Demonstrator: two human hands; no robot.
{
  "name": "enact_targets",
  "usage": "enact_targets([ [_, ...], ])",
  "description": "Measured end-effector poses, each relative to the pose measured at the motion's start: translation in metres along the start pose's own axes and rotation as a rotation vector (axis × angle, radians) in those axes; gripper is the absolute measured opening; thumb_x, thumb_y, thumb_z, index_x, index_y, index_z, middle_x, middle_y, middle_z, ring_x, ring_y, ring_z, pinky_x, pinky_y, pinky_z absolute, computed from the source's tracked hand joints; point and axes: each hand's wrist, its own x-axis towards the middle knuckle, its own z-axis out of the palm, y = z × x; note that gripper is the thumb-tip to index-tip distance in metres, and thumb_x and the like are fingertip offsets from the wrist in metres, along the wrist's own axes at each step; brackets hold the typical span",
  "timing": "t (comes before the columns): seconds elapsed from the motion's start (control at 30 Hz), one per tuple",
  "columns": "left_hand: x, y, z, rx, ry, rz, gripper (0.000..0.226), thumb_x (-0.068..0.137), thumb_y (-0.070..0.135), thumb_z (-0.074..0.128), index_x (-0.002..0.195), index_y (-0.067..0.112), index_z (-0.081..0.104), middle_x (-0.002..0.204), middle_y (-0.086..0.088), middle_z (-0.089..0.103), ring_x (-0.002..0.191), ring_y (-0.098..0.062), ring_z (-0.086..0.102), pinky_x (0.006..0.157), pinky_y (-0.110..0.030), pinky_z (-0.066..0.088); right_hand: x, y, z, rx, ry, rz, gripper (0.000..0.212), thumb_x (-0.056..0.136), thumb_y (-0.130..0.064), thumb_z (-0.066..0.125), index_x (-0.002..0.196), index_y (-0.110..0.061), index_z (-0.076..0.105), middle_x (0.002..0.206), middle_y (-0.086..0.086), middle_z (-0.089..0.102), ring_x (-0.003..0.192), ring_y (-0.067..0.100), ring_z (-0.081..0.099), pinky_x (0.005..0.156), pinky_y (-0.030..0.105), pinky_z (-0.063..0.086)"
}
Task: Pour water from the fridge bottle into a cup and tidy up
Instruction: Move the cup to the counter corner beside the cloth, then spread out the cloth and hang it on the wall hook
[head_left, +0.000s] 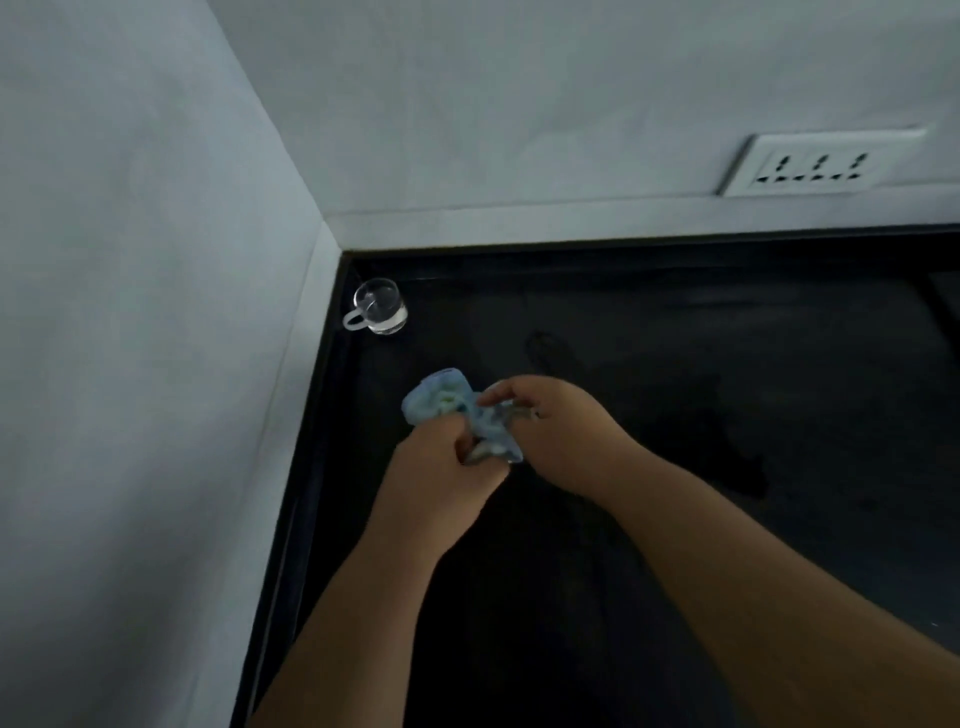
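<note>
Walls (156, 260) of pale, matte plaster meet in a corner at the far left of the counter (675, 415), and the dark, smooth slab runs right up against both of them. On the far wall, up to the right, a white rectangular socket plate (821, 165) sits just above the counter's back edge, well apart from my hands. Faint duller streaks show on the black surface to the right of my hands; I cannot tell whether they are wet marks or reflections.

Tucked into the corner stands the cup (379, 309), a small, round, clear one with a looped handle pointing left toward the side wall. It is upright, and I can make out what looks like water low in it. It sits apart from my hands, farther back and a little left, with bare counter between.

Between my hands is a cloth (441, 402), light blue, soft and crumpled into a loose bunch. My left hand (441, 467) grips its near end with fingers curled round the folds. My right hand (545, 431) pinches the bunch from the right side, fingertips closed on the fabric. The two hands nearly touch, and the cloth bulges out to the left above my left hand. Whether the cloth touches the counter I cannot tell.
</note>
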Motion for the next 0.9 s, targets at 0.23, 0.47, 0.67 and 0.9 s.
enact_targets([
  [0.23, -0.053, 0.055, -0.016, -0.223, 0.111, 0.263, 0.014, 0.100, 0.047, 0.063, 0.106, 0.035, 0.064, 0.092, 0.014, 0.072, 0.084, 0.010, 0.067, 0.061, -0.005, 0.048, -0.087, -0.002, -0.041, 0.073, 0.138, -0.069, 0.047, 0.093, -0.025, 0.070, 0.136, -0.036, 0.053, 0.120, -0.016, 0.063, 0.102, -0.001, 0.060, 0.078, 0.014, 0.045],
  [0.47, -0.107, 0.109, -0.023, -0.295, -0.175, 0.464, 0.072, 0.066, 0.062, 0.084, 0.131, 0.051, 0.056, 0.127, 0.021, 0.063, 0.113, 0.002, 0.065, 0.086, -0.025, 0.058, -0.191, -0.006, -0.091, 0.221, 0.414, -0.067, 0.019, 0.095, -0.019, 0.067, 0.107, -0.033, 0.065, 0.092, -0.010, 0.072, 0.082, 0.001, 0.069, 0.064, 0.018, 0.058],
  [0.67, -0.152, 0.134, 0.011, 0.006, -0.330, 0.498, 0.072, 0.076, 0.042, 0.090, 0.137, 0.055, 0.054, 0.138, 0.025, 0.059, 0.124, 0.008, 0.057, 0.109, -0.033, 0.050, -0.291, 0.005, -0.126, 0.275, 0.565, -0.036, 0.031, 0.092, -0.013, 0.063, 0.107, -0.040, 0.063, 0.095, -0.014, 0.072, 0.085, 0.003, 0.070, 0.072, 0.022, 0.061],
  [0.9, -0.232, 0.205, 0.096, 0.035, -0.337, 0.543, 0.011, 0.099, 0.029, 0.060, 0.098, 0.039, 0.066, 0.090, 0.013, 0.073, 0.081, 0.001, 0.068, 0.067, -0.023, 0.051, -0.412, 0.045, -0.185, 0.243, 0.743, 0.027, 0.028, 0.092, -0.019, 0.069, 0.110, -0.039, 0.060, 0.092, -0.016, 0.070, 0.084, 0.004, 0.068, 0.078, 0.034, 0.062],
])
